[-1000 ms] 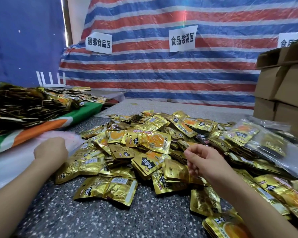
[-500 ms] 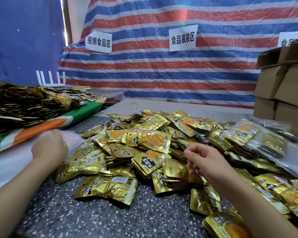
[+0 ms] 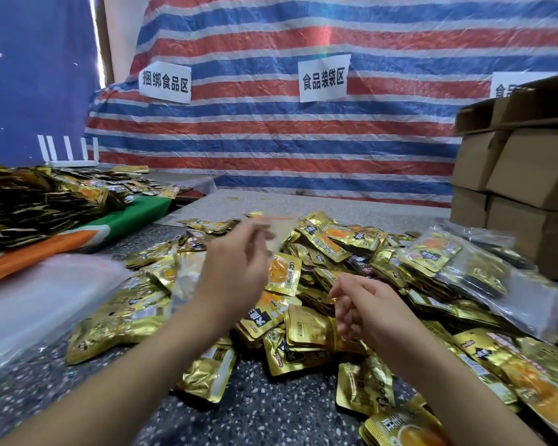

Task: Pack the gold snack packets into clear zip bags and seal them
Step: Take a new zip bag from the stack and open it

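While right hand (image 3: 364,309) curls empty, left hand (image 3: 236,268) pinches clear zip bag (image 3: 279,231).

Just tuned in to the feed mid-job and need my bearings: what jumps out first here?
A big heap of gold snack packets covers the middle of the speckled table. Above it, the left hand lifts a blurred clear zip bag, while the right hand hangs loosely curled over the heap. Filled clear bags lie at right before stacked cardboard boxes, with a striped tarp behind.
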`<state>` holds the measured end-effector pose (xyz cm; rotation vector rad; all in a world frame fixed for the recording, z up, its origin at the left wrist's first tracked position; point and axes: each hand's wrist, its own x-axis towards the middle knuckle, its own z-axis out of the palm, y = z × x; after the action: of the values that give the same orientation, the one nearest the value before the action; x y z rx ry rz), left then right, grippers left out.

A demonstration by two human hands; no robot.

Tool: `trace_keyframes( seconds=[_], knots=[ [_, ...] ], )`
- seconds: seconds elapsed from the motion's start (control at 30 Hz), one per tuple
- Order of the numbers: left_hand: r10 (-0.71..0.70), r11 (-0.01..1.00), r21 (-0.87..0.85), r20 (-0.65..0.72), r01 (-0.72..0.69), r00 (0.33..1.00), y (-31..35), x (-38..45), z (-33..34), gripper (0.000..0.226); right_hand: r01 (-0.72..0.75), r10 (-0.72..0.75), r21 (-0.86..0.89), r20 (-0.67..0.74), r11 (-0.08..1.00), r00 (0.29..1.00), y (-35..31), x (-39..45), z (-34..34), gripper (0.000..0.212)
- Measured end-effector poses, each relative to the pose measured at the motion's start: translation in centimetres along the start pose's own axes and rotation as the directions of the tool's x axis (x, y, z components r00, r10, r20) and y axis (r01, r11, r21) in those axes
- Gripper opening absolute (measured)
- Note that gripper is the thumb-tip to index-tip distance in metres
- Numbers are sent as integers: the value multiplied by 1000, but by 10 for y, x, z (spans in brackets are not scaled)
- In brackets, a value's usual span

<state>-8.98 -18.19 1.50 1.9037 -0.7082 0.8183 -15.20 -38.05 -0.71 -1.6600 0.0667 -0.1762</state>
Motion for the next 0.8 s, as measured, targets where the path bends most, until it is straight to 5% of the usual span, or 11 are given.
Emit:
trace_keyframes(
  seconds=[0.27, 0.43, 0.53, 0.67, 0.8],
  knots=[
    [259, 959, -172, 219, -225, 941, 3, -47, 48, 24, -175, 194, 206, -74, 963, 978, -2, 8, -8, 68],
    [303, 937, -256, 256, -238, 918, 4, -49, 43, 22, -199, 218, 158, -117, 967, 969, -1, 7, -5, 60],
    [315, 941, -214, 269, -262, 910, 4, -50, 40, 23, -191, 211, 139, -154, 972, 965, -2, 5, -5, 37],
    [235, 966, -189, 333, -179, 913, 8, -52, 35, 47, -136, 155, 148, -131, 980, 979, -5, 3, -6, 17],
    [43, 981, -191, 315, 19, 948, 9, -49, 34, 59, -87, 134, 378, -101, 922, 986, -9, 3, -11, 24]
  ],
)
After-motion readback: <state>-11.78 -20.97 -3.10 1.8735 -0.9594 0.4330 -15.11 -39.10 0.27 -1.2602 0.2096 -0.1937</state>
